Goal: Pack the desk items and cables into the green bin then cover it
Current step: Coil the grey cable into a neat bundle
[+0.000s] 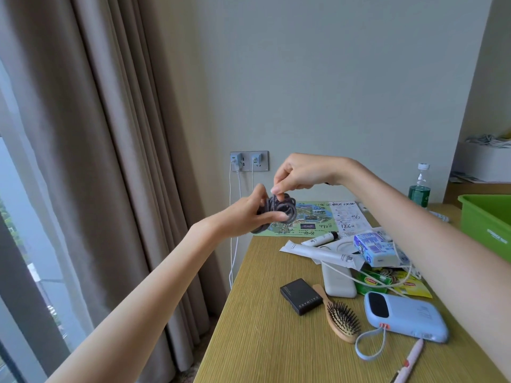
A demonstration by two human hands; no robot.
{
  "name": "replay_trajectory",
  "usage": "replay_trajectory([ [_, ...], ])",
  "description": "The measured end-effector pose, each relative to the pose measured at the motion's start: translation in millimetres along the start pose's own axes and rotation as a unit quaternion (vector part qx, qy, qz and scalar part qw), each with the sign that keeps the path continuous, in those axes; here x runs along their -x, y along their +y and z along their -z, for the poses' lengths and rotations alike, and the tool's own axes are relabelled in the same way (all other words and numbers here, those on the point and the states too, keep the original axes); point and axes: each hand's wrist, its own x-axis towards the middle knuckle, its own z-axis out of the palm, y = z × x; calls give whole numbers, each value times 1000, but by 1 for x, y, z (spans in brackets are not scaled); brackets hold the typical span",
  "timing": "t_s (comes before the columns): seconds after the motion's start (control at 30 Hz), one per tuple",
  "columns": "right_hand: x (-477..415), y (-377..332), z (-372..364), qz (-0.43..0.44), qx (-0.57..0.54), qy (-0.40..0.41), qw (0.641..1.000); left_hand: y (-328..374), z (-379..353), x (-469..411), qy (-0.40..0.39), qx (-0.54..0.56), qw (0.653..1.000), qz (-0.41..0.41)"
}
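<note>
Both left hand (pixel 249 214) and right hand (pixel 301 172) fingers grip the coiled grey cable (pixel 286 207); Lipton packets (pixel 372 281) lie at its 4 o'clock

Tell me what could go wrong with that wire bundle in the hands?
The coiled grey cable is held in the air by the left hand and right hand; if a grip slips, the loops may spring apart or drop. The green plastic bin sits far right, past clutter, so an arm might snag the loose white cord on the wooden desk.
</note>
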Motion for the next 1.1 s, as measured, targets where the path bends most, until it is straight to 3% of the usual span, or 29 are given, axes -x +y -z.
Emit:
replay_trajectory([
  [0.1, -2, 8, 0, 23, -51, 24, 998, 13, -1, 0, -37, 35, 998, -27],
  [0.2, 0, 25, -5, 43, -170, 78, 981, 27, 3, 5, -36, 128, 990, -48],
  [0.33, 0, 48, -21, 55, -310, 98, 944, 35, 10, 7, 9, 216, 975, -41],
  [0.47, 2, 63, -29, 77, -349, 78, 931, 35, 12, 8, 57, 242, 968, -38],
  [0.57, 4, 64, -32, 61, -330, 83, 938, 32, 13, 7, 75, 251, 964, -43],
  [0.67, 1, 61, -34, 36, -204, 142, 968, 29, 14, 8, 68, 239, 968, -38],
  [0.83, -3, 56, -32, 15, -123, 222, 967, 22, 5, 10, 14, 186, 982, -13],
  [1.1, -11, 46, -34, 4, -234, 240, 942, 20, -2, 7, -20, 155, 988, -13],
])
